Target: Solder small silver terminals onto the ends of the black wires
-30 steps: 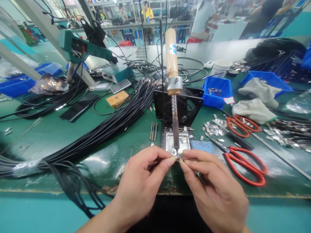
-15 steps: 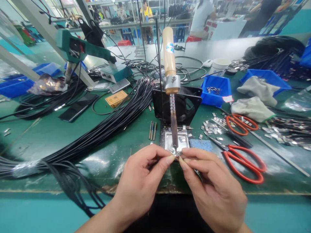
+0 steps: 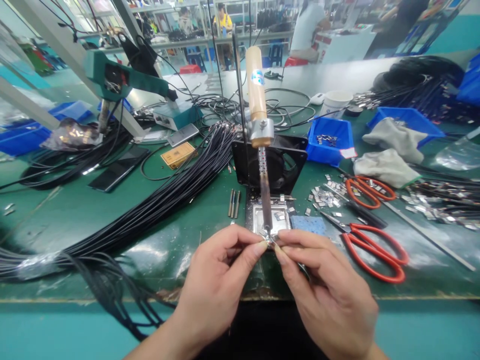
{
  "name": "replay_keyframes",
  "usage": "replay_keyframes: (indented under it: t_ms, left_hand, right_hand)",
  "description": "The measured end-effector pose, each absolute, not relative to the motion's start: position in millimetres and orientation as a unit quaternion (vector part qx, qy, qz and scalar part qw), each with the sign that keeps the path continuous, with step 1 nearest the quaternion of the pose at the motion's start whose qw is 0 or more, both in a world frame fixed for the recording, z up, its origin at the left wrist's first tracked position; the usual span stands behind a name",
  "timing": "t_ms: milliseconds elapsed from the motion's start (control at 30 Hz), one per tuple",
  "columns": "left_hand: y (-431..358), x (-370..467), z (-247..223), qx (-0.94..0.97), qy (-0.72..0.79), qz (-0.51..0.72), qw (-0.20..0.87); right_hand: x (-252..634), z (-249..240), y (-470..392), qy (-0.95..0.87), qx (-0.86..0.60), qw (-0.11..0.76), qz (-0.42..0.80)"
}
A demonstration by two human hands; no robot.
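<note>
A soldering iron (image 3: 256, 90) with a wooden handle hangs in a clamp, its tip pointing down. Just under that tip, my left hand (image 3: 219, 277) pinches a small metal piece (image 3: 268, 239) between thumb and index finger. My right hand (image 3: 324, 280) is closed at the other side of the same spot, thumb and index finger on a thin part too small to name. The fingertips of both hands nearly meet. Behind them lies a square metal tray (image 3: 258, 216) with small metal bits, beside a blue sponge (image 3: 309, 225).
Black cables (image 3: 161, 200) run across the left of the green table (image 3: 157, 250). A black fan (image 3: 268, 165) stands behind the iron. Red-handled scissors (image 3: 375, 252), loose connectors (image 3: 328, 195), a blue bin (image 3: 330, 142) and gloves (image 3: 386, 167) lie to the right. People are in the background.
The whole view has shifted slightly, with the bench things a little further left. Both hands keep their pinch under the iron tip.
</note>
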State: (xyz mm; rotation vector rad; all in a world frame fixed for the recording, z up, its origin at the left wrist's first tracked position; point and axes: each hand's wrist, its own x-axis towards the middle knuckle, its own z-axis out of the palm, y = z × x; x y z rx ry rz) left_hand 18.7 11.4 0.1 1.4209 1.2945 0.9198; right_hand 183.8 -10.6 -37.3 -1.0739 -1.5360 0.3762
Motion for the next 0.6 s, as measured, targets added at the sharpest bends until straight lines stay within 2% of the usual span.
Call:
replay_keyframes:
  t_ms: [333, 600]
  left_hand:
    - [9.8, 19.4, -0.9, 0.566, 0.537, 0.374, 0.502]
    - [2.8, 17.2, -2.7, 0.554, 0.533, 0.358, 0.53]
  right_hand:
    - [183.8, -37.4, -10.9, -0.651, -0.463, 0.576, 0.174]
    - [183.3, -34.3, -10.8, -0.612, -0.496, 0.563, 0.249]
